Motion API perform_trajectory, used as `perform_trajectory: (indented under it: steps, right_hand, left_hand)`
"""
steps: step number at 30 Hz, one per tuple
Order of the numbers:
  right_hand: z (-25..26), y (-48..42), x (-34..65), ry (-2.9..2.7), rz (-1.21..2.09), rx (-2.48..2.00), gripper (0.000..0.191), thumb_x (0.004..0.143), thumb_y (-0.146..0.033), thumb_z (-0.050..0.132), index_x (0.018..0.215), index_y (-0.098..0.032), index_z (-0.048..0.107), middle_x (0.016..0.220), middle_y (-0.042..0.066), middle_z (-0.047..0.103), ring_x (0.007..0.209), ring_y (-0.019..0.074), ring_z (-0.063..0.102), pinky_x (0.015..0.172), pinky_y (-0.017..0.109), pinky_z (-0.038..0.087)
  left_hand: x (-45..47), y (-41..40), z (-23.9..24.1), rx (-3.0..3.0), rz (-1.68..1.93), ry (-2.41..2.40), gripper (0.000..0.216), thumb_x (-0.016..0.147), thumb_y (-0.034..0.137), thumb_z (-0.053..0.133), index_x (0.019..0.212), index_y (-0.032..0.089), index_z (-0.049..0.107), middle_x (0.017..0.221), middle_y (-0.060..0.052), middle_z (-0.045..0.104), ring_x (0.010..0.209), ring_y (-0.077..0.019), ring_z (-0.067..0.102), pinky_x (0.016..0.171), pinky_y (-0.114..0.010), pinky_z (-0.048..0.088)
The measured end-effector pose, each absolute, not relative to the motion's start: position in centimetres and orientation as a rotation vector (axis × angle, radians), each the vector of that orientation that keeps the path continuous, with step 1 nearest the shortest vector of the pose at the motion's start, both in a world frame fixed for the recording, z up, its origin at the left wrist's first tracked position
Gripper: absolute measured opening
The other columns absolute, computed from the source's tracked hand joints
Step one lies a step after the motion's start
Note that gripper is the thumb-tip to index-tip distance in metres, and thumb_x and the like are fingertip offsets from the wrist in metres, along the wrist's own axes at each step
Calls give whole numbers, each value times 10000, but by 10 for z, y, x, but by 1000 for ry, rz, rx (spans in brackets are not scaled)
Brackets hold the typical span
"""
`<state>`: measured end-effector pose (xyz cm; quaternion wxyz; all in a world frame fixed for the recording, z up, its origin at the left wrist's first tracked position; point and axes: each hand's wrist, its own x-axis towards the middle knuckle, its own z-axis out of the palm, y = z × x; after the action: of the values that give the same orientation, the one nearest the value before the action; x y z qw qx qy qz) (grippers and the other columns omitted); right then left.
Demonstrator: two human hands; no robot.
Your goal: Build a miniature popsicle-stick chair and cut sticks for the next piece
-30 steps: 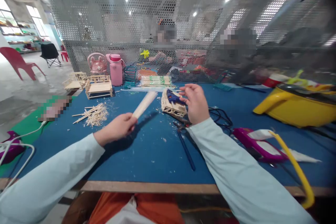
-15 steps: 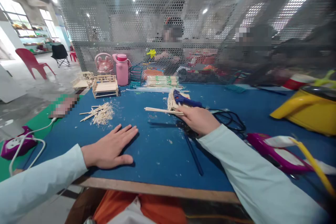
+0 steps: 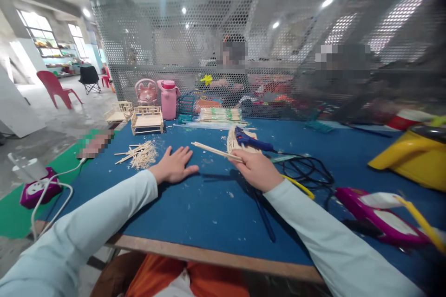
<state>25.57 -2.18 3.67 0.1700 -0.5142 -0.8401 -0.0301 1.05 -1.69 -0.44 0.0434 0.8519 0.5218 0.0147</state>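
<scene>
My right hand (image 3: 259, 167) is closed around a few thin wooden sticks (image 3: 216, 149), which point left above the blue tabletop (image 3: 212, 209). Just beyond it, a blue hot glue gun (image 3: 254, 140) rests on a pale wooden piece (image 3: 232, 141). Palm down with fingers spread, my left hand (image 3: 176, 164) lies on the tabletop and holds nothing. Beside its fingers is a heap of short sticks and shavings (image 3: 142, 154). Two small stick-built models stand farther back, a bench-like one (image 3: 148, 120) and another (image 3: 119, 112) at its left.
A pink bottle (image 3: 169, 100) and packs of sticks (image 3: 220, 114) stand before the perforated metal screen (image 3: 132, 41); a person sits behind it. Black cable (image 3: 310, 169), a purple power strip (image 3: 379, 216) and a yellow container (image 3: 411, 155) occupy the right. Another purple socket (image 3: 40, 188) is at left.
My left hand has slid forward and slightly right across the tabletop, nearer the heap. My right hand still holds the sticks, now tilted a little more. The view has shifted slightly.
</scene>
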Motion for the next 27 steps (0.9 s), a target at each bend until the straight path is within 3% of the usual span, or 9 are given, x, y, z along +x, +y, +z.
perform_trajectory:
  steps: [7, 12, 18, 21, 23, 27]
  right_hand:
    - [33, -26, 250, -2428, 15, -1398, 224, 830, -294, 390, 764, -210, 587, 687, 32, 633, 637, 162, 558, 564, 231, 321]
    - [31, -26, 245, -2448, 59, -1411, 235, 841, -301, 381, 785, -210, 591, 702, 36, 639, 673, 171, 572, 581, 234, 324]
    - [27, -27, 243, -2502, 95, -1383, 244, 848, -299, 370, 779, -201, 582, 691, 33, 628, 657, 169, 565, 586, 238, 324]
    - [27, -27, 245, -2497, 97, -1368, 251, 848, -305, 367, 777, -199, 583, 684, 34, 625, 653, 169, 563, 588, 239, 325]
    - [27, -27, 246, -2486, 102, -1355, 247, 845, -305, 372, 772, -201, 584, 675, 31, 622, 636, 163, 555, 585, 237, 325]
    - [26, -26, 246, -2486, 125, -1329, 239, 844, -304, 378, 775, -205, 584, 673, 26, 618, 625, 155, 547, 583, 233, 325]
  left_hand:
    - [-27, 5, -2, 2151, 151, 2399, 928, 768, 695, 77, 1343, 8, 319, 1414, -261, 249, 1321, -380, 193, 1014, -623, 44]
    - [-15, 13, -2, 2451, 106, 1952, 799, 786, 670, 65, 1397, 185, 241, 1479, -114, 159, 1348, -344, 125, 983, -673, 6]
    - [-28, 18, 6, 2202, 85, 2273, 832, 804, 648, 59, 1339, 80, 348, 1417, -231, 274, 1317, -365, 220, 975, -677, 17]
    - [-39, -14, 12, 2500, 147, 2016, 709, 841, 598, 92, 1363, 173, 314, 1469, -142, 187, 1348, -331, 139, 973, -679, -15]
    - [-48, -45, 13, 2790, 85, 1587, 669, 839, 604, 163, 1387, 231, 251, 1480, -101, 158, 1362, -301, 93, 990, -645, -69]
    - [-66, -90, 8, 2870, -26, 1167, 696, 825, 603, 277, 1413, 264, 124, 1465, -112, 202, 1354, -285, 148, 994, -611, -118]
